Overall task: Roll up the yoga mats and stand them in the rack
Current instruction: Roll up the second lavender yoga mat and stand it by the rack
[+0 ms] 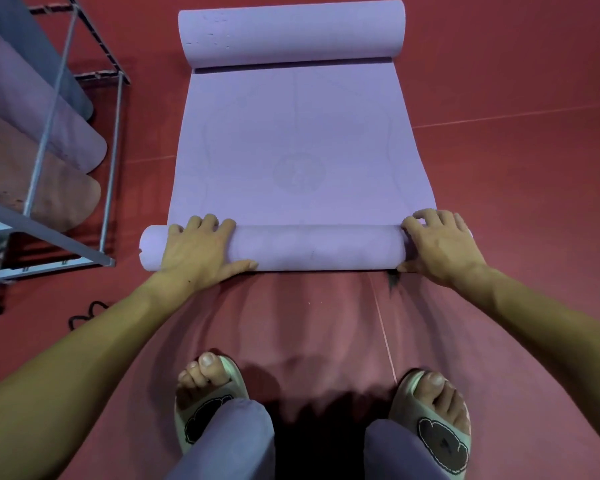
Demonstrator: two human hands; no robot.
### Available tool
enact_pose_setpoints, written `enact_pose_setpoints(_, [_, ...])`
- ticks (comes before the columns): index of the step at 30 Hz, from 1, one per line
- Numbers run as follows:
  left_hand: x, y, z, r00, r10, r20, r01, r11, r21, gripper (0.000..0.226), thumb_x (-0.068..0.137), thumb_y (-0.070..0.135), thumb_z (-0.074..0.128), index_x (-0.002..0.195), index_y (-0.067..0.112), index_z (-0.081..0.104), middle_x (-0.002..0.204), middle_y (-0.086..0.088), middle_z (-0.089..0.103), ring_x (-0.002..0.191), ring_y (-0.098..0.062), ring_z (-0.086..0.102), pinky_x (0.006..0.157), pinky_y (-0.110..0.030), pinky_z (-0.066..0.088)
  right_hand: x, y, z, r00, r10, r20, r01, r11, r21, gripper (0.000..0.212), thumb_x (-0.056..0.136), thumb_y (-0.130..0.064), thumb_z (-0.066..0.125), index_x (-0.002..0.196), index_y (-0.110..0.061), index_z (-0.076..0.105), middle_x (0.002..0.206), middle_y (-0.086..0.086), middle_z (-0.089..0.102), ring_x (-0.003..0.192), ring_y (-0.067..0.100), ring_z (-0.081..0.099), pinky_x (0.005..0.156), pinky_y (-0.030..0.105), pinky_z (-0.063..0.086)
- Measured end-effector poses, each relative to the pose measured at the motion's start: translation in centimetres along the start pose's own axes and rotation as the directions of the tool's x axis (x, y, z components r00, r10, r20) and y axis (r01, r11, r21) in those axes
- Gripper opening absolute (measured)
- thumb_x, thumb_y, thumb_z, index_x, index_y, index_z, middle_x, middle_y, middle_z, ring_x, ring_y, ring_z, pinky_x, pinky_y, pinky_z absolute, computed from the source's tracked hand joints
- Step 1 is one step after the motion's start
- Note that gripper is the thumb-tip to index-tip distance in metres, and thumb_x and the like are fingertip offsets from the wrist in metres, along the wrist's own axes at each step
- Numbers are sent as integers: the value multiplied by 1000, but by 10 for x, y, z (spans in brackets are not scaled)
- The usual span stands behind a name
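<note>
A lilac yoga mat (298, 140) lies on the red floor, flat in the middle and rolled at both ends. The near roll (316, 249) runs crosswise just ahead of my feet. My left hand (201, 249) lies over the roll's left part, fingers curled over its top and thumb along its near side. My right hand (440, 245) grips the roll's right end the same way. The far end is a thicker roll (291, 32). A grey metal rack (59, 140) stands at the left, with several rolled mats (39, 188) in it.
My two feet in pale slippers (208, 400) stand on the floor below the roll. A dark cord (87, 313) lies on the floor near the rack's foot. Open red floor (520, 140) spreads to the right of the mat.
</note>
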State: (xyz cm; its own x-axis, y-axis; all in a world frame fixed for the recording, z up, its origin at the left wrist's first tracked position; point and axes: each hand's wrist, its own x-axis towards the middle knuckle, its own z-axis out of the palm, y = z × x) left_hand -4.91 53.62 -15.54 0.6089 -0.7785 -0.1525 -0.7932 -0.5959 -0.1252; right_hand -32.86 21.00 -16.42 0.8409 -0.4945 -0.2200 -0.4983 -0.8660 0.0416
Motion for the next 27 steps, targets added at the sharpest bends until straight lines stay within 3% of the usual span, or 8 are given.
enact_pose_setpoints(4, [-11, 11, 6, 995, -35, -91, 36, 999, 8, 103, 68, 95, 40, 135, 20, 62, 132, -14, 58, 115, -38, 53, 89, -53, 41, -12, -6, 17, 992, -31, -123, 22, 997, -73, 93, 73, -49, 85, 149, -9, 50, 131, 22, 53, 110, 45, 52, 98, 62, 45])
enact_pose_setpoints(7, [-13, 19, 6, 998, -57, -39, 60, 995, 77, 112, 63, 91, 44, 143, 13, 52, 130, -16, 54, 113, -39, 51, 93, -55, 43, -12, -21, 21, 998, -10, -62, 0, 989, -148, 110, 71, -57, 76, 157, -3, 33, 136, 21, 50, 126, 46, 47, 106, 68, 36])
enact_pose_setpoints(9, [-11, 23, 4, 998, -68, 4, 67, 990, 123, 119, 61, 89, 60, 150, 12, 43, 131, -14, 54, 115, -38, 51, 96, -56, 44, -6, -32, 23, 999, 35, -25, -39, 984, -172, 120, 65, -66, 78, 156, -4, 29, 137, 19, 51, 133, 48, 42, 108, 70, 31])
enact_pose_setpoints(12, [-2, 25, 2, 998, -65, 8, 63, 990, 127, 111, 60, 75, 82, 147, 16, 44, 125, -12, 58, 111, -35, 56, 90, -53, 47, 4, -38, 23, 999, 46, -25, -50, 984, -169, 102, 63, -57, 89, 141, -14, 38, 124, 14, 57, 123, 42, 51, 107, 70, 35])
enact_pose_setpoints(15, [4, 17, 0, 1000, -14, 18, 12, 993, 113, 94, 60, 70, 86, 132, 18, 56, 111, -9, 62, 100, -34, 60, 72, -44, 48, 8, -33, 9, 1000, 29, 7, -28, 996, -88, 90, 62, -59, 87, 133, -25, 43, 118, 7, 60, 110, 35, 56, 101, 59, 41])
enact_pose_setpoints(19, [-9, 10, 0, 996, 22, 87, -31, 994, 100, 91, 52, 75, 87, 121, 21, 64, 99, -5, 65, 91, -32, 63, 54, -35, 35, 0, -29, -4, 991, -39, 126, 51, 994, -94, 89, 58, -75, 80, 127, -32, 45, 107, 1, 61, 104, 30, 58, 85, 45, 42])
enact_pose_setpoints(23, [-25, 11, -8, 964, 26, 265, -58, 992, 116, 92, 57, 85, 76, 131, 34, 55, 112, 4, 64, 108, -24, 63, 68, -35, 43, -15, -23, -13, 947, -163, 278, 179, 983, -34, 88, 55, -86, 70, 128, -42, 49, 100, -6, 64, 99, 25, 63, 76, 37, 43])
enact_pose_setpoints(27, [-43, 14, -15, 886, 38, 462, -56, 998, 27, 86, 52, 82, 76, 126, 42, 58, 103, 10, 69, 102, -18, 68, 78, -33, 51, -18, -24, -28, 800, -202, 564, 164, 979, 117, 79, 46, -74, 86, 108, -41, 50, 91, -14, 66, 87, 15, 64, 68, 34, 50])
